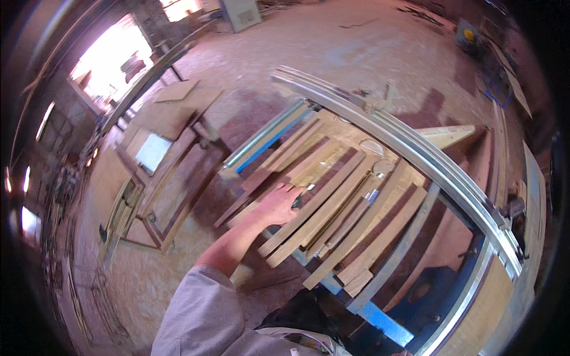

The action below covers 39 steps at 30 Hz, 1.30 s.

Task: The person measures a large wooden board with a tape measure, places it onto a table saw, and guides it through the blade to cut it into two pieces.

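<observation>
My left hand (280, 205) reaches over a row of wooden strips, its fingers curled around a small dark object (296, 202) that is mostly hidden. A small bright piece (310, 187) shows just beyond the fingers; I cannot tell whether it belongs to that object. Right beside the hand runs a long wooden strip (318, 198). More strips (387, 231) lie roughly parallel across a blue metal frame (387, 322), their near ends jutting past its edge. At the bottom edge, only a skin-toned sliver (403, 353) shows, apparently my right hand.
A silvery metal rail (401, 124) borders the frame's far side, with a roller (267, 133) at its left end. Left of the frame stand wooden furniture pieces (178, 147) carrying a white sheet (152, 152). Boards (532, 187) stand at the right. Dusty floor (329, 49) stretches beyond.
</observation>
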Tool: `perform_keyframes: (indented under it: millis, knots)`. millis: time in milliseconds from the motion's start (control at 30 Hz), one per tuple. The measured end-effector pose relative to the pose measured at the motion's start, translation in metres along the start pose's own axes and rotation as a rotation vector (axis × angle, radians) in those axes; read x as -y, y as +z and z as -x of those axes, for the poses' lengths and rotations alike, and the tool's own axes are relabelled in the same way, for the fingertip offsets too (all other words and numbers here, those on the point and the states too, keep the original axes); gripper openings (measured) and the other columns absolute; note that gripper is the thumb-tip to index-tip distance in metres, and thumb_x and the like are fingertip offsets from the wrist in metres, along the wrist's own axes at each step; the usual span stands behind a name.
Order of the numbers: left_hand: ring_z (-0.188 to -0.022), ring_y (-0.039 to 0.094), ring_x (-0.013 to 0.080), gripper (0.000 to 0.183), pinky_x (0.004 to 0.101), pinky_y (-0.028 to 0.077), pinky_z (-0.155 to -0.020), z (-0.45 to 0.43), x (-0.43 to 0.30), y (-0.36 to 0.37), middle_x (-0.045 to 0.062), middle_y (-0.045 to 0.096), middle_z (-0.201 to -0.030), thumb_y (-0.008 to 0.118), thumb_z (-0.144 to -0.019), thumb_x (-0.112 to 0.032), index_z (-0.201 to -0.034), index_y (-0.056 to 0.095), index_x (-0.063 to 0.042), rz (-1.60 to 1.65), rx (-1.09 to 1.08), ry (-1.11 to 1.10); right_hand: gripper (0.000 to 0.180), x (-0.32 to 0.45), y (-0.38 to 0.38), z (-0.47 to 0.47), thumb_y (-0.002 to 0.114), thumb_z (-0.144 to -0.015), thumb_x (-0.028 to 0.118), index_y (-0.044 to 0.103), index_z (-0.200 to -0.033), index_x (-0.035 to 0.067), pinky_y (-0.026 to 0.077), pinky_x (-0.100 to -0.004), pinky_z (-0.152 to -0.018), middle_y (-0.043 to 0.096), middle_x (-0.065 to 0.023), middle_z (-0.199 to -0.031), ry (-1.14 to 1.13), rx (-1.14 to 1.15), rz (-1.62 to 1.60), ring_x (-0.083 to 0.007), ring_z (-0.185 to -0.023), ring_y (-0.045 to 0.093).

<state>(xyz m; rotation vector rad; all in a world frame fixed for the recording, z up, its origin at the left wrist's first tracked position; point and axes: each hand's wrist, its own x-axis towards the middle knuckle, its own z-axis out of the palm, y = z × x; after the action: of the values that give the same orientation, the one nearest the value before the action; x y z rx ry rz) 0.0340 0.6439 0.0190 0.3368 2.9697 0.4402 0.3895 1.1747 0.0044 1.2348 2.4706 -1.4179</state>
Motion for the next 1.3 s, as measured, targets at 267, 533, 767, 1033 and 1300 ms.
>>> perform_keyframes:
  millis: [267,533,767,1033,1300]
  knots:
    - [-0.104,0.064,0.0223,0.044,0.0321,0.049,-0.093,0.148,-0.113,0.051,0.014,0.066,-0.118,0.054,-0.090,-0.015,-0.129,0.058,0.003,1.780,0.076,-0.269,0.021,0.066,0.020,0.018,0.060,-0.097,0.023,0.068,-0.095,0.005,0.051,-0.0293,-0.063,0.066,-0.0060,-0.082,-0.103,0.469,-0.138,-0.0132,-0.071,0.061]
    - [-0.120,0.058,0.0258,0.060,0.0354,0.045,-0.101,0.204,-0.264,0.058,0.023,0.059,-0.132,0.058,-0.097,-0.030,-0.143,0.043,0.006,1.233,0.948,-0.096,0.021,0.071,0.069,0.059,0.057,-0.097,0.005,0.064,-0.115,-0.003,0.051,-0.0298,-0.085,0.069,-0.0093,-0.103,-0.197,0.740,-0.268,-0.0146,-0.095,0.063]
    - [-0.125,0.053,0.0410,0.073,0.0449,0.044,-0.105,0.230,-0.323,0.087,0.029,0.050,-0.138,0.062,-0.086,-0.026,-0.148,0.034,0.002,0.683,0.740,0.323,0.026,0.041,0.037,0.079,0.066,-0.089,0.014,0.070,-0.113,0.004,0.053,-0.0352,-0.089,0.072,-0.0156,-0.106,-0.261,0.654,0.042,-0.0256,-0.098,0.070]
    - [-0.112,0.064,0.0395,0.080,0.0456,0.050,-0.096,0.245,-0.366,0.092,0.027,0.065,-0.120,0.067,-0.080,-0.028,-0.150,0.035,-0.004,0.470,0.919,0.365,0.023,-0.018,0.005,0.099,0.069,-0.090,0.012,0.067,-0.110,0.002,0.053,-0.0345,-0.086,0.068,-0.0122,-0.105,-0.347,0.554,-0.298,-0.0224,-0.096,0.067]
    - [-0.112,0.063,0.0356,0.043,0.0426,0.049,-0.096,0.208,-0.326,0.128,0.018,0.068,-0.117,0.061,-0.084,-0.032,-0.120,0.068,-0.010,0.096,0.843,0.312,0.005,-0.116,-0.142,0.079,0.065,-0.091,0.007,0.063,-0.095,0.004,0.050,-0.0258,-0.054,0.061,-0.0027,-0.083,0.067,-0.111,-0.857,-0.0110,-0.067,0.061]
